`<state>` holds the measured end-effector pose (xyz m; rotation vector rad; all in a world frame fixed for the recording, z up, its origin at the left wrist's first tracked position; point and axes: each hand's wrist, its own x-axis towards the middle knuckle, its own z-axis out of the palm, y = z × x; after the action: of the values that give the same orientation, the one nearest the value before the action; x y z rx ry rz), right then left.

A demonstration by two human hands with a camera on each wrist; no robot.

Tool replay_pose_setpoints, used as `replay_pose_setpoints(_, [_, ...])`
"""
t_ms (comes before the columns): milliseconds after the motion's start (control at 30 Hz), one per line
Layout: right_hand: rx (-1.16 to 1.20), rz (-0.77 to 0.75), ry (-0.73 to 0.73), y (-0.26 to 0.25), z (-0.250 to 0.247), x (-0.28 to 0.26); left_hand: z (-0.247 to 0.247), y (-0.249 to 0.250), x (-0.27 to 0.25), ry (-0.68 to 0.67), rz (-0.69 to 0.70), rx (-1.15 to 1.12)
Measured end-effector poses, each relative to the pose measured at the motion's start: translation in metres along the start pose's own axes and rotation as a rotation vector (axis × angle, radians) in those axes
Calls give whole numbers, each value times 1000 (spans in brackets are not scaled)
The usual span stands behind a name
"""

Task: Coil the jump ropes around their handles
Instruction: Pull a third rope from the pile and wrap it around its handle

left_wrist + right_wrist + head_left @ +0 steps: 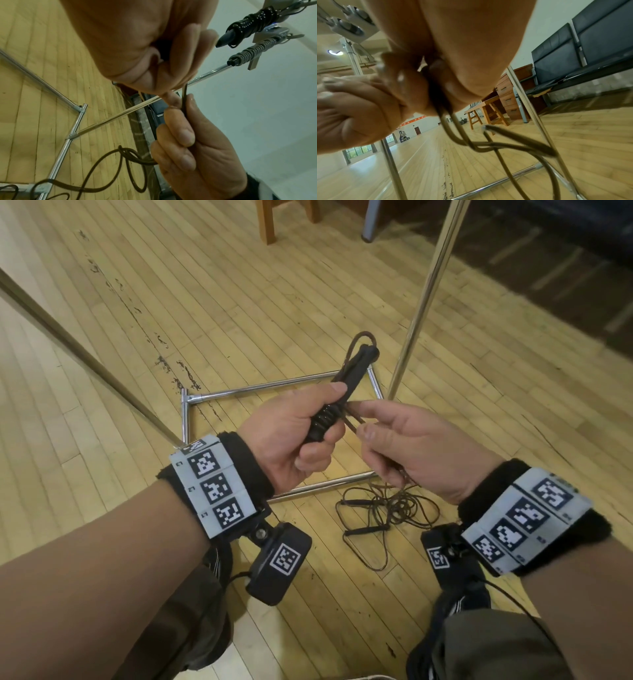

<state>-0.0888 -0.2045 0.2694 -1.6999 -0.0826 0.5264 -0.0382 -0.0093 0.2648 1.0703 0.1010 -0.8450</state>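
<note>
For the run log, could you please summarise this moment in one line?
left hand: grips black handles | right hand: pinches brown rope | second rope: loose on floor

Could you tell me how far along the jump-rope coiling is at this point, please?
Done: two coiled ropes hang on the rack. In hand: the left hand grips a pair of black handles with a few turns on them, while the right hand pinches the brown cord for the next wrap. Left: a loose rope tangled on the floor.

Glossy chrome metal frame (260, 387); scuffed wood floor (144, 313).
</note>
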Motion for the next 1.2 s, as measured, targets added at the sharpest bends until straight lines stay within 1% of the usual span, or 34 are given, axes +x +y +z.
replay_pose_setpoints(67, [-32, 19, -62, 0, -8, -4, -2, 1, -1, -73, 12, 28])
replay_pose_setpoints(167, [-126, 41, -99, -1, -17, -9, -6, -1, -3, -221, -18, 40])
replay_pose_setpoints(267, [-333, 84, -118, 0, -21, -12, -7, -4, -4, -337, -97, 123])
replay_pose_setpoints(367, [-642, 205, -130, 6, -22, -15, -8, -7, -4, -425, -148, 291])
replay_pose_setpoints(433, [-674, 287, -87, 12, -19, -14, -9, -6, -5, -480, -162, 436])
replay_pose_setpoints(467, [-692, 308, -79, 15, -18, -14, -9, -5, -6, -509, -183, 522])
replay_pose_setpoints(500, [-754, 293, -106, 16, -19, -12, -8, -4, -7, -527, -211, 628])
replay_pose_setpoints(533, [-827, 281, -114, 15, -19, -10, -6, -4, -8, -534, -237, 772])
replay_pose_setpoints(567, [-895, 270, -81, 14, -20, -10, -3, -5, -10, -524, -251, 971])
replay_pose_setpoints(633, [-931, 246, 27, 12, -24, -9, 2, -12, -10, -453, -242, 1407])
replay_pose_setpoints(667, [-928, 219, 68, 13, -24, -10, 3, -17, -9, -405, -232, 1541])
replay_pose_setpoints(700, [-931, 190, 85, 12, -20, -10, 3, -22, -8, -361, -231, 1614])
replay_pose_setpoints(767, [-981, 128, 81, 6, -11, -9, 2, -30, -5, -303, -251, 1681])
replay_pose_setpoints(867, [-1067, 19, 44, -8, 2, -9, -4, -31, 2, -209, -319, 1682])
replay_pose_setpoints(900, [-1080, -20, 42, -11, 5, -10, -7, -30, 5, -149, -336, 1654])
replay_pose_setpoints(967, [-1114, -44, 57, -16, 8, -10, -17, -25, 13, 27, -332, 1544])
replay_pose_setpoints(1033, [-1154, -20, 71, -15, 11, -8, -26, -19, 18, 181, -312, 1332])
replay_pose_setpoints(1067, [-1160, 8, 65, -12, 11, -7, -29, -16, 19, 229, -312, 1182])
replay_pose_setpoints(1133, [-1128, 89, 53, -6, 13, -6, -32, -11, 21, 271, -295, 850])
replay_pose_setpoints(1200, [-1070, 154, 62, 3, 13, -6, -32, -4, 21, 261, -240, 564])
